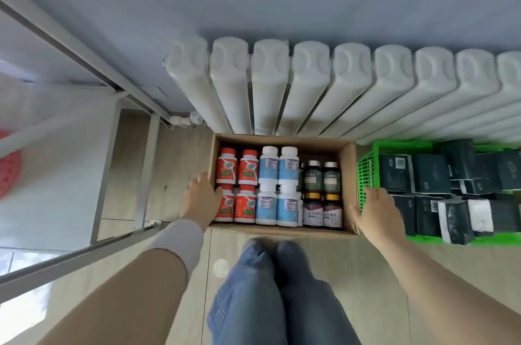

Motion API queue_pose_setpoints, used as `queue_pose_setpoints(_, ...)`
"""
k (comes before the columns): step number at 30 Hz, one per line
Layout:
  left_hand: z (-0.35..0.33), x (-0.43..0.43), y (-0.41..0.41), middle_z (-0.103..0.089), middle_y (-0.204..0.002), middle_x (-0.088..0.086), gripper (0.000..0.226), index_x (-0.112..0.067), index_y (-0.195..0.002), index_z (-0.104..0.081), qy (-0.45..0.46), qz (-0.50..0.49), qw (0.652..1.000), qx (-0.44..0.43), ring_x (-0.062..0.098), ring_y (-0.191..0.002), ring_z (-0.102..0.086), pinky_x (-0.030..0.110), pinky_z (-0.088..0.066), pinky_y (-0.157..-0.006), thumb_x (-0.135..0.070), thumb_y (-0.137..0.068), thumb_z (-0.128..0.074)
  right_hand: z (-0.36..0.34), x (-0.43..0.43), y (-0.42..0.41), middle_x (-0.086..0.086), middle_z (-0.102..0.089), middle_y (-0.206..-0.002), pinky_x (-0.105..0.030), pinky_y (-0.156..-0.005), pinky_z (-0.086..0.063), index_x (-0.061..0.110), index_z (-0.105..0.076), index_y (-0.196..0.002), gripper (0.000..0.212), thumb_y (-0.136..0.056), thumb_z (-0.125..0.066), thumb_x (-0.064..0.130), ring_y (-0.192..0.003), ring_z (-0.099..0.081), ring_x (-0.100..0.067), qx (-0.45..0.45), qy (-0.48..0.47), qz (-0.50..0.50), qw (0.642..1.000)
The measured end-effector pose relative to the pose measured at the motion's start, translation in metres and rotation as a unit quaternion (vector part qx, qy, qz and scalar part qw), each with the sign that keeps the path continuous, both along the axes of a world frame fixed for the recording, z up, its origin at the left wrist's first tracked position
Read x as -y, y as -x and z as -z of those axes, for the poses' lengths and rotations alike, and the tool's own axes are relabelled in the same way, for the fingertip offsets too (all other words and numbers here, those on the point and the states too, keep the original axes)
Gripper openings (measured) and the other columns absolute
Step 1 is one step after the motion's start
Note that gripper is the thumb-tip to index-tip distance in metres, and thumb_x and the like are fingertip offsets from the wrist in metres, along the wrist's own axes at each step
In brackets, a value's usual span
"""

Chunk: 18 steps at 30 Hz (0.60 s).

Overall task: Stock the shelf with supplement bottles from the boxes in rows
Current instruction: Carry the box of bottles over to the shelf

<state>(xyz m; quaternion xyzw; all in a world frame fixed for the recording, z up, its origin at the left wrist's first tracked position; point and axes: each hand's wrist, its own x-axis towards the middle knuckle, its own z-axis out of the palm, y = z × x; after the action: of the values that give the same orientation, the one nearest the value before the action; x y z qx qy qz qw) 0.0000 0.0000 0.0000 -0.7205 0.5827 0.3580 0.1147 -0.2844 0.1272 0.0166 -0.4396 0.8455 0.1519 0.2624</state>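
The open brown cardboard box stands on the floor near the white radiator. It holds upright orange, blue-labelled and dark supplement bottles in rows. The left hand and the right hand, both with fingers extended, rest against its left and right walls.

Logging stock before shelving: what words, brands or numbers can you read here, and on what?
"益生菌片": on the purple-and-white labels of the two gold-capped bottles, near right corner of the cardboard box.
Orange bottles: label print too blurred to read.
Blue-labelled bottles: print too small to read.
Dark green bottles: labels blurred.
Dark packs in the green crate: one white sticker, unreadable.
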Motion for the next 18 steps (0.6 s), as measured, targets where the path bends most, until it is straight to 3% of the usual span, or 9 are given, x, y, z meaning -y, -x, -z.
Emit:
queue_pose_setpoints(4, 0.044, 0.003, -0.009, -0.055, -0.128, 0.018, 0.042, -0.006, -0.136, -0.040, -0.028, -0.087, 0.995, -0.042, 0.033, -0.115, -0.055, 0.041, -0.045, -0.094, -0.026, -0.098, -0.044, 0.046, 0.012, 0.000, -0.023, -0.048, -0.135, -0.039, -0.099, -0.039, -0.003, -0.037, -0.137, 0.055, -0.094, -0.050, 0.029, -0.125, -0.046, -0.037, 0.105, 0.028, 0.181, 0.977)
queue_pose_setpoints(6, 0.060, 0.002, -0.013, -0.060, -0.121, 0.018, 0.036, -0.003, -0.127, -0.046, -0.036, -0.089, 0.994, -0.060, 0.032, -0.107, -0.059, 0.038, -0.046, -0.086, -0.026, -0.099, -0.043, 0.063, 0.014, 0.004, -0.027, -0.057, -0.124, -0.039, -0.093, -0.041, -0.006, -0.048, -0.127, 0.046, -0.095, -0.048, 0.027, -0.116, -0.052, -0.041, 0.110, 0.048, 0.213, 0.970)
queue_pose_setpoints(8, 0.068, 0.003, -0.015, -0.062, -0.116, 0.019, 0.033, -0.001, -0.119, -0.049, -0.031, -0.080, 0.994, -0.062, 0.029, -0.099, -0.059, 0.034, -0.044, -0.080, -0.026, -0.099, -0.043, 0.072, 0.013, 0.011, -0.028, -0.064, -0.095, -0.038, -0.076, -0.040, -0.006, -0.060, -0.092, 0.035, -0.096, -0.047, 0.027, -0.099, -0.058, -0.043, 0.096, 0.060, 0.208, 0.971)
queue_pose_setpoints(9, 0.073, 0.004, -0.017, -0.062, -0.115, 0.019, 0.033, 0.000, -0.118, -0.049, -0.035, -0.077, 0.994, -0.062, 0.029, -0.097, -0.059, 0.033, -0.044, -0.078, -0.027, -0.099, -0.042, 0.078, 0.012, 0.016, -0.022, -0.061, -0.076, -0.035, -0.068, -0.034, -0.001, -0.054, -0.071, 0.037, -0.096, -0.048, 0.026, -0.089, -0.058, -0.041, 0.089, 0.061, 0.205, 0.973)
queue_pose_setpoints(11, 0.076, 0.007, -0.018, -0.062, -0.116, 0.019, 0.033, -0.001, -0.118, -0.049, -0.041, -0.064, 0.995, -0.058, 0.031, -0.100, -0.060, 0.032, -0.044, -0.078, -0.027, -0.100, -0.040, 0.082, 0.012, 0.022, -0.006, -0.042, -0.055, -0.030, -0.063, -0.027, 0.009, -0.036, -0.052, 0.047, -0.095, -0.049, 0.024, -0.072, -0.050, -0.033, 0.087, 0.064, 0.201, 0.974)
queue_pose_setpoints(15, 0.070, 0.008, -0.020, -0.061, -0.115, 0.017, 0.033, -0.001, -0.119, -0.049, -0.049, -0.027, 0.997, -0.051, 0.025, -0.089, -0.056, 0.030, -0.043, -0.076, -0.025, -0.101, -0.036, 0.079, 0.014, 0.024, -0.004, -0.035, -0.052, -0.030, -0.062, -0.027, 0.012, -0.031, -0.050, 0.050, -0.095, -0.050, 0.021, -0.067, -0.044, -0.029, 0.082, 0.049, 0.178, 0.979)
queue_pose_setpoints(18, 0.061, 0.004, -0.022, -0.062, -0.114, 0.016, 0.032, -0.003, -0.120, -0.049, -0.051, -0.021, 0.998, -0.039, 0.019, -0.084, -0.051, 0.029, -0.042, -0.073, -0.024, -0.102, -0.034, 0.069, 0.012, 0.021, -0.009, -0.043, -0.060, -0.030, -0.065, -0.031, 0.012, -0.032, -0.052, 0.048, -0.095, -0.049, 0.022, -0.080, -0.054, -0.037, 0.071, 0.026, 0.170, 0.983)
